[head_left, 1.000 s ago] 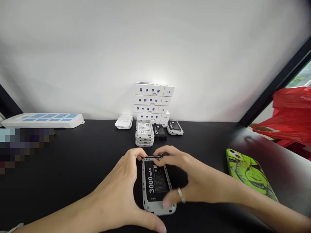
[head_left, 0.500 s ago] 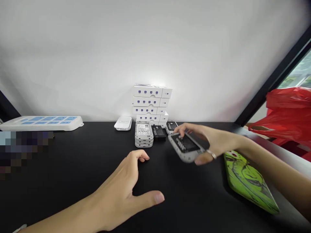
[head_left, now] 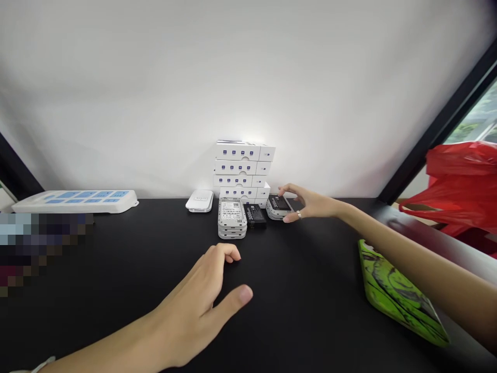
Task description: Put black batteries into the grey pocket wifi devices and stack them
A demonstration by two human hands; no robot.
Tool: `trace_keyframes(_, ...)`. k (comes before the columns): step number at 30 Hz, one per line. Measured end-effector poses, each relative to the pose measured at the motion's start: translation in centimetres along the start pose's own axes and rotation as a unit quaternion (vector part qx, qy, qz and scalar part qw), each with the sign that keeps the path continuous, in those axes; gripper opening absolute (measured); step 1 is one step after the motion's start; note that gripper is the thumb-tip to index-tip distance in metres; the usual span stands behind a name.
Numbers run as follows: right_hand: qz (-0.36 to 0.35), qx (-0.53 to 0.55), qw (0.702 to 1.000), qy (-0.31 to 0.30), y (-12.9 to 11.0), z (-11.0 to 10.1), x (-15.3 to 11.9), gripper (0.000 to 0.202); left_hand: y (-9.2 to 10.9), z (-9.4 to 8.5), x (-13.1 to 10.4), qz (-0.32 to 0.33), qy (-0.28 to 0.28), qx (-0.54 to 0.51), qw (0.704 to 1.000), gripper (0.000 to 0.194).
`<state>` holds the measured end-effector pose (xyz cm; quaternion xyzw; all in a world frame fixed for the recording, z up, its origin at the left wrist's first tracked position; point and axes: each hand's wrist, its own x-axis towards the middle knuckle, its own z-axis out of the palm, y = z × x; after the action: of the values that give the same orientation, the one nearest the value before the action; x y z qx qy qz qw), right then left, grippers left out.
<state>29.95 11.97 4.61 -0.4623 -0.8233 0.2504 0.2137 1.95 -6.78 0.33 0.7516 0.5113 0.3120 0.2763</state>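
Note:
At the back, right of the white boxes, my right hand (head_left: pixel 308 203) has its thumb and fingers around the edges of a white pocket router (head_left: pixel 278 203) with a black battery in its open back. This router rests on another one of its kind. Nearer to me, my left hand (head_left: pixel 205 305) hovers over the table, holding nothing, its thumb apart from its bent fingers. Beyond it stands a stack of white routers (head_left: pixel 232 217) with open backs, labels showing and no battery in the top one. Black batteries (head_left: pixel 255 216) lie right beside that stack.
Several white boxes (head_left: pixel 236 153) are stacked against the wall. White covers (head_left: pixel 200 201) lie to their left. A white power strip (head_left: pixel 81 201) is at far left, beside a blurred patch. A green patterned case (head_left: pixel 399 295) lies under my right forearm; a red plastic bag (head_left: pixel 462 176) is beyond.
My right hand has carried the router with the battery away from me and set it on the other router beside the boxes. My left hand has barely moved.

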Motion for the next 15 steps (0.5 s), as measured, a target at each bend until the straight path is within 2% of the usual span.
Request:
trace_keyframes(2,-0.022,-0.021,0.999,0.037,-0.2,0.2,-1.7,0.045,0.5,-0.6,0.7,-0.004,0.018,0.019,1.000,0.029)
trace_keyframes(5,-0.017,-0.071,0.992,0.107,-0.9,0.8,-4.1,0.031,1.0,-2.3,2.7,-0.003,0.042,0.064,0.997,0.028)
trace_keyframes(9,0.005,-0.091,0.992,0.081,-2.1,1.7,-5.8,0.031,0.3,-4.4,6.4,-0.054,0.074,0.096,0.991,0.034)
trace_keyframes(12,-0.007,-0.097,0.993,0.061,-2.6,2.2,-5.8,0.031,-0.8,-5.1,9.3,-0.105,0.045,0.141,0.983,0.040)
trace_keyframes(15,-0.009,-0.108,0.993,0.052,-2.4,2.4,-5.7,0.028,-1.6,-5.1,11.2,-0.140,0.012,0.180,0.974,0.029)
